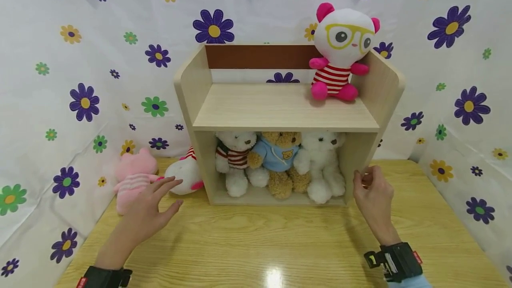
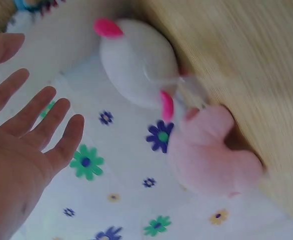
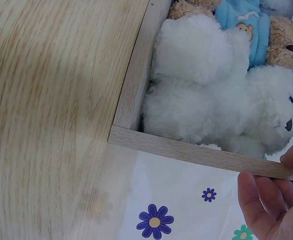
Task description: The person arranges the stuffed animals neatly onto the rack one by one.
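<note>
My right hand [image 1: 374, 199] pinches the right side panel of the pale wooden shelf [image 1: 286, 129]. In the right wrist view, the thumb lies at the panel's inner side and the fingers [image 3: 249, 200] at its outer side. My left hand [image 1: 144, 212] holds nothing; its fingers are spread in front of a pink plush toy [image 1: 134, 172] and a white-headed plush toy [image 1: 185, 176] lying left of the shelf. On the lower level sit a white bear in a striped sweater [image 1: 237, 159], a brown bear in a blue hoodie [image 1: 278, 157] and a plain white bear [image 1: 320, 161].
A panda plush with yellow glasses [image 1: 340, 57] sits at the right end of the upper level. The shelf stands on a wooden table [image 1: 256, 239]. A white flower-print cloth [image 1: 132, 66] hangs behind and along both sides.
</note>
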### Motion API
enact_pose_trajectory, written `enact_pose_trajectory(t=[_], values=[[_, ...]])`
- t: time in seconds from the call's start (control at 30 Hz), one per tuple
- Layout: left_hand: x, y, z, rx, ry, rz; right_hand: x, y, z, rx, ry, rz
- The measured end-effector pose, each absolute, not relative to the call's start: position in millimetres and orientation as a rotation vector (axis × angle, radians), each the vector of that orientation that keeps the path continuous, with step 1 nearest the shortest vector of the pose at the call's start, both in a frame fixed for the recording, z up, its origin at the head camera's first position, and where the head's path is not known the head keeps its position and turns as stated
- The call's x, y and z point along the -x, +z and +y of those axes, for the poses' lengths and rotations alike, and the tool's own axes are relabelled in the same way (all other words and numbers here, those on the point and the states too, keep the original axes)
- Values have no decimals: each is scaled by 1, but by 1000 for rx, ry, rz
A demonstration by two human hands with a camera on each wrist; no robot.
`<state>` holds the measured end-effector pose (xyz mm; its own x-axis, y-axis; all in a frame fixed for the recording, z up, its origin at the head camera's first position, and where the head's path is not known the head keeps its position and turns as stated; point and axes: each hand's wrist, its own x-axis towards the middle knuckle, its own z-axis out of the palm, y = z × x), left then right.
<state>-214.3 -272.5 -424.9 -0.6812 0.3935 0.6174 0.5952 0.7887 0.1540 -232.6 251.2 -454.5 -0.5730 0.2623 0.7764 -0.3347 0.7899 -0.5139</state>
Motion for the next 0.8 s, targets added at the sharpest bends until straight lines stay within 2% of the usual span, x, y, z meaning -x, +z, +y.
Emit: enact_pose_trajectory(t=[0.23,0.8], values=[[234,-423,-284,598,-504,-2478,234,-455,253,-49,794,-2037],[268,-441,-279,474,-597,-2657,233,-455,252,-49,805,-2047]])
